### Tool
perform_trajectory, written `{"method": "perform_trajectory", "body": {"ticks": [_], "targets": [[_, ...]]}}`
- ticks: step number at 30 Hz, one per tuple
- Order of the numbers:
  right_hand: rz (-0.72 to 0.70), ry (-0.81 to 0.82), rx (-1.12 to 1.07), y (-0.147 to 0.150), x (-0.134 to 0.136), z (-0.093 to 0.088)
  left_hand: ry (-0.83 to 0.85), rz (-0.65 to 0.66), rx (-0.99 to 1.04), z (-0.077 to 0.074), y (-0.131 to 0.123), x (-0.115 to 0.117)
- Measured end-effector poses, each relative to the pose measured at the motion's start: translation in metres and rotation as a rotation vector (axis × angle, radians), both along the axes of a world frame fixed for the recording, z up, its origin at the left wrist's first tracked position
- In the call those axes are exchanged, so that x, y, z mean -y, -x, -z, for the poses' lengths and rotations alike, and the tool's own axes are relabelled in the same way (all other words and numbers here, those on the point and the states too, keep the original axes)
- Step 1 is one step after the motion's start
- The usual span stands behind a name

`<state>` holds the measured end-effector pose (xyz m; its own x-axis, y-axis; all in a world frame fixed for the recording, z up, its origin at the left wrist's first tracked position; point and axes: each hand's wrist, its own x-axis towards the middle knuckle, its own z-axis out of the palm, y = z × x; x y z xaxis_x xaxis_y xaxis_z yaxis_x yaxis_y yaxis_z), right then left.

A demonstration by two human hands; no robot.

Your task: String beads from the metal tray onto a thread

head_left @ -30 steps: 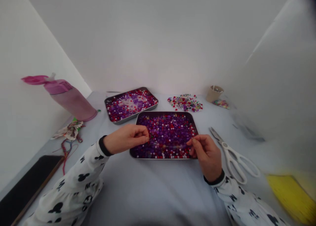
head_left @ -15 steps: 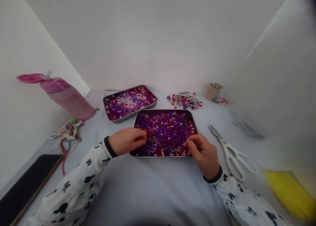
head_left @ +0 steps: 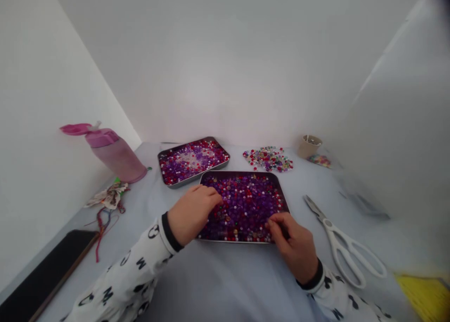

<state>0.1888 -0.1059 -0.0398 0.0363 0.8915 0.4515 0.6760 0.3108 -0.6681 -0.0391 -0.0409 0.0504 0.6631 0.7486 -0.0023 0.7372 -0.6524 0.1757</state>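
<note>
A metal tray (head_left: 284, 196) full of purple, red and white beads lies in front of me. My left hand (head_left: 191, 214) rests over its near left part, fingers curled down into the beads. My right hand (head_left: 294, 240) sits at the tray's near right corner, thumb and fingers pinched together. What either hand pinches is too small to make out. A second bead tray (head_left: 197, 180) stands behind and to the left.
A loose pile of mixed beads (head_left: 269, 158) and a small cup (head_left: 309, 146) lie at the back right. White scissors (head_left: 346, 254) lie right of the tray. A pink bottle (head_left: 116, 153), coloured threads (head_left: 105, 207) and a black slab (head_left: 45, 275) are on the left; something yellow (head_left: 425, 296) at the near right.
Both hands have dropped from holding a thin strand above the tray. My left hand has moved into the beads, and my right hand has sunk to the tray's near right corner.
</note>
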Motion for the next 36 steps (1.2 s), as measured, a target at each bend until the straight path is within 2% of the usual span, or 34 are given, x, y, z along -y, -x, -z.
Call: {"method": "perform_trajectory", "body": {"ticks": [2, 5, 7, 9, 12, 15, 19, 22, 27, 31, 36], "targets": [[0.000, -0.012, 0.007, 0.000, 0.000, 0.000, -0.067, 0.042, 0.041, 0.002, -0.023, 0.014], [0.008, -0.040, 0.006, 0.000, 0.000, 0.000, -0.058, 0.177, 0.081, 0.014, -0.057, 0.025], [0.011, -0.059, 0.019, 0.000, 0.000, 0.000, -0.067, 0.148, 0.082, 0.024, -0.073, 0.021], [0.010, -0.065, 0.035, 0.000, 0.000, 0.000, -0.076, 0.095, 0.087, 0.032, -0.082, 0.006], [0.012, -0.057, 0.027, 0.000, -0.001, 0.000, -0.034, 0.091, 0.159, 0.038, -0.082, -0.025], [0.023, -0.026, -0.001, 0.000, 0.000, -0.001, 0.080, 0.092, 0.305, 0.036, -0.068, -0.053], [0.033, 0.037, -0.042, -0.002, 0.001, -0.003, 0.137, 0.042, 0.408, 0.031, -0.052, -0.072], [0.024, 0.070, -0.095, -0.003, 0.002, -0.006, 0.133, 0.060, 0.437, 0.033, -0.055, -0.072], [0.017, 0.080, -0.142, -0.001, 0.002, -0.009, 0.115, 0.221, 0.420, 0.045, -0.072, -0.064], [0.021, 0.077, -0.119, -0.001, 0.002, -0.008, 0.095, 0.330, 0.368, 0.053, -0.077, -0.061], [0.012, 0.081, -0.115, -0.002, 0.002, -0.005, 0.025, 0.338, 0.299, 0.057, -0.079, -0.063]]}}
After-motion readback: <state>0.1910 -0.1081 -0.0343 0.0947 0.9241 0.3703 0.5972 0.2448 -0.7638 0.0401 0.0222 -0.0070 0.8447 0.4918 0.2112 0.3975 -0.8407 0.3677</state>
